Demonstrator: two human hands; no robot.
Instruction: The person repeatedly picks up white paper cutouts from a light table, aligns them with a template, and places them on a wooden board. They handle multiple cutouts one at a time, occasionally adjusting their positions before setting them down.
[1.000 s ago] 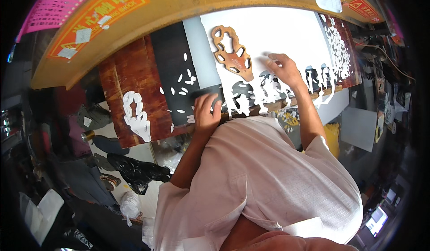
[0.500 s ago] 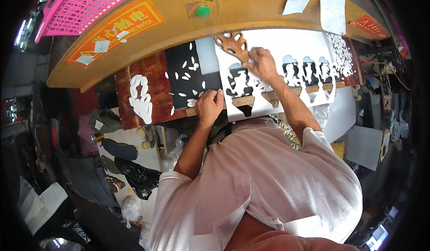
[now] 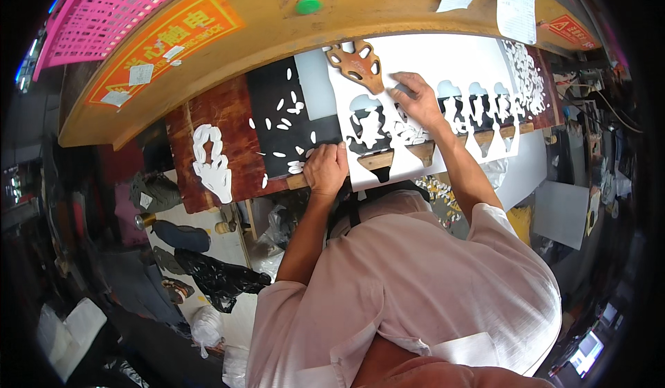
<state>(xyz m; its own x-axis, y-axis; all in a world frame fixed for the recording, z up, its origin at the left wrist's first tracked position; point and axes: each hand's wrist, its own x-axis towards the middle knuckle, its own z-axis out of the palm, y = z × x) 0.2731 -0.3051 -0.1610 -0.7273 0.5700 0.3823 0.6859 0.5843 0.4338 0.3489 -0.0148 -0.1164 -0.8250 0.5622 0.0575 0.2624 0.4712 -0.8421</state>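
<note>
Judging by its thick, rigid look, the brown openwork template (image 3: pixel 361 63) should handle as stiff and fairly weighty, liable to slide on the smooth white sheet (image 3: pixel 443 59), and best gripped by the solid narrow end or the rims of its openings. It lies flat on that sheet toward the far side of the surface (image 3: pixel 239 146), its narrow end just beside the fingers of the right hand (image 3: pixel 420 102), which are modestly parted and seem to hold nothing, though contact cannot be told. The left hand (image 3: pixel 325 170) rests at the surface's front edge, fingers bent, any grip there unclear.
</note>
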